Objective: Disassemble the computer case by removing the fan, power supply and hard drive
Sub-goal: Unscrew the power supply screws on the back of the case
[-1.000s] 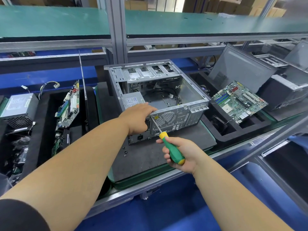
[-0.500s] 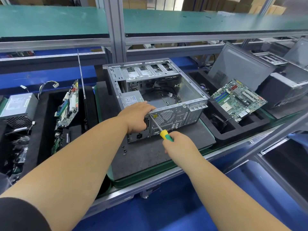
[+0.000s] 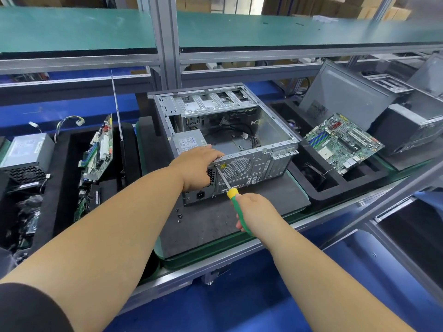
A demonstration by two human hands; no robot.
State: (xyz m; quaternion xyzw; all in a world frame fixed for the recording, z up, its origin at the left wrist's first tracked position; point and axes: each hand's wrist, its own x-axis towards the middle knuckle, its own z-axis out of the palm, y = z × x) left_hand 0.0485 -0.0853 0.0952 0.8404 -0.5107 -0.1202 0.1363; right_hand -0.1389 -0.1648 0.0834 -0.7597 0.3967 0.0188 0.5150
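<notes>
The case (image 3: pixel 230 140) lies on its side on a dark mat (image 3: pixel 239 219) in the middle of the desk (image 3: pixel 215 269), open side up, rear panel facing the person; the power supply (image 3: pixel 190 141) sits inside it at the near left corner, its label showing; the left hand (image 3: pixel 199 167) is draped over the top edge of the rear panel right there, fingers curled down over the rim, palm against the metal; the right hand (image 3: pixel 255 213) is wrapped round the green handle of a screwdriver (image 3: pixel 230 188), fist closed, yellow collar sticking out above the thumb; the shaft runs up and left, and its tip meets the rear panel just beside the left hand, left of the round fan grille (image 3: pixel 236 167); a few small dark screws (image 3: pixel 178 213) lie loose on the mat near the case's front left corner; cables (image 3: pixel 242 135) trail across the case floor; to the right, a motherboard (image 3: pixel 344 142) rests tilted in a black tray (image 3: pixel 318 185); to the left, another power supply (image 3: pixel 27 152) sits well apart, with boards (image 3: pixel 99 149) standing on edge between it and the case.
</notes>
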